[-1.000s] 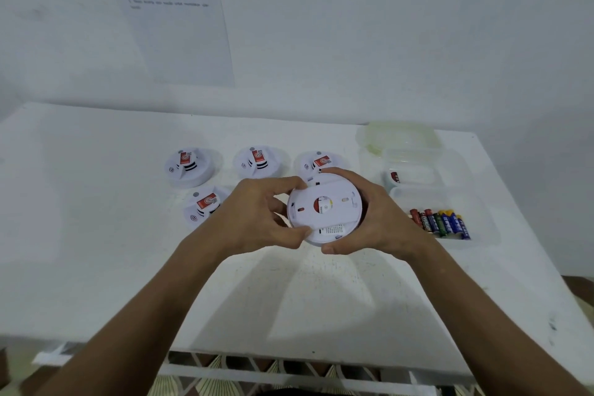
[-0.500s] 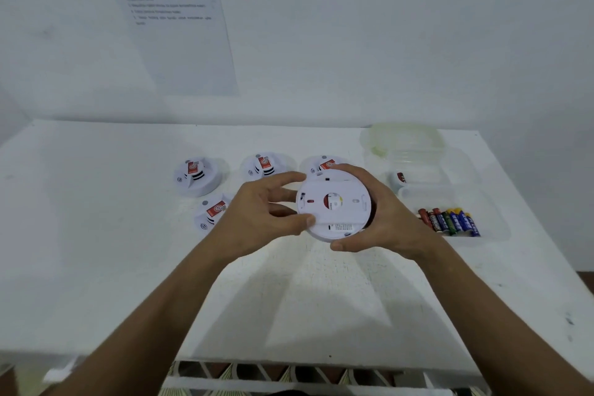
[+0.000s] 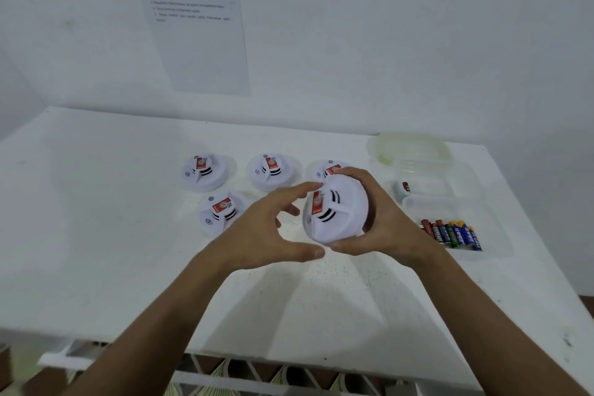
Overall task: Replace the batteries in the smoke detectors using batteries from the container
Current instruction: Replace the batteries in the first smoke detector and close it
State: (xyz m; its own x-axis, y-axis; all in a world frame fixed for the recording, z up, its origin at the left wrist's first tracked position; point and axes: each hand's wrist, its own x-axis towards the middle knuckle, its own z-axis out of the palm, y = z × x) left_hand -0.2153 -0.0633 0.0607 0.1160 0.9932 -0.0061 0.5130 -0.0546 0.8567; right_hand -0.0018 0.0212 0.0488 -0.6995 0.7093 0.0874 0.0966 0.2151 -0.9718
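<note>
The held smoke detector [image 3: 336,210] is above the middle of the white counter [image 3: 96,235], tilted so that its domed front with the red label and dark vent slots faces the camera. The right hand [image 3: 382,219] carries it, fingers curled over the top rim and thumb under the lower edge, a grip clamped on the detector. The left hand [image 3: 270,228] is just beside it with fingers spread and straight, its grip apart; whether the fingertips touch the rim cannot be told. Behind the hands, four more smoke detectors lie face up: one at far left [image 3: 204,172], one in the middle [image 3: 273,170], one partly hidden by the held unit [image 3: 328,169], and one nearer, left of the left hand [image 3: 220,210]. To the right sits a clear plastic container [image 3: 495,235] holding a row of AA batteries [image 3: 453,233], with a second clear container [image 3: 443,180] and a translucent lid [image 3: 408,148] behind it. A printed sheet [image 3: 193,19] hangs on the wall.
</note>
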